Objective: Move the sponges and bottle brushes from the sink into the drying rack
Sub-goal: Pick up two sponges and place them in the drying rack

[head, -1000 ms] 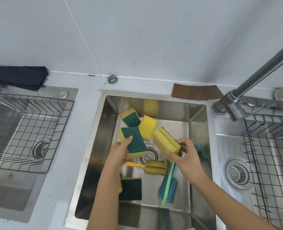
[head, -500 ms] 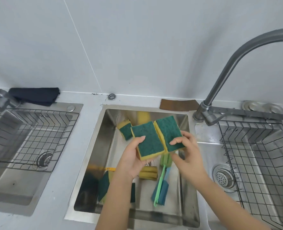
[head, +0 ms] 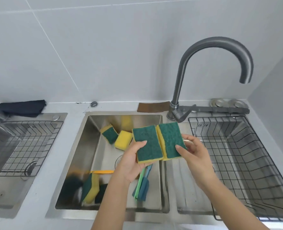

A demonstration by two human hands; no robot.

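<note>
My left hand [head: 132,161] holds a green-and-yellow sponge [head: 147,143] above the middle sink [head: 91,143]. Right beside it, touching edge to edge, my right hand [head: 195,151] holds a second sponge [head: 170,141], green side up. In the sink lie more sponges: one green-topped [head: 109,133], one yellow [head: 123,139] at the back, one on edge [head: 90,186] at the front left. A green and blue bottle brush [head: 142,185] lies at the front right; an orange handle [head: 102,171] shows near the drain. The wire drying rack [head: 237,156] sits in the right basin.
A tall curved faucet [head: 184,72] stands between the middle sink and the right rack. Another wire rack [head: 21,146] fills the left basin. A dark cloth [head: 21,107] and a brown pad [head: 153,107] lie along the back ledge.
Both hands have lifted a sponge each out of the sink and brought them side by side, then carried them a little up and to the right. The view has tilted upward.
</note>
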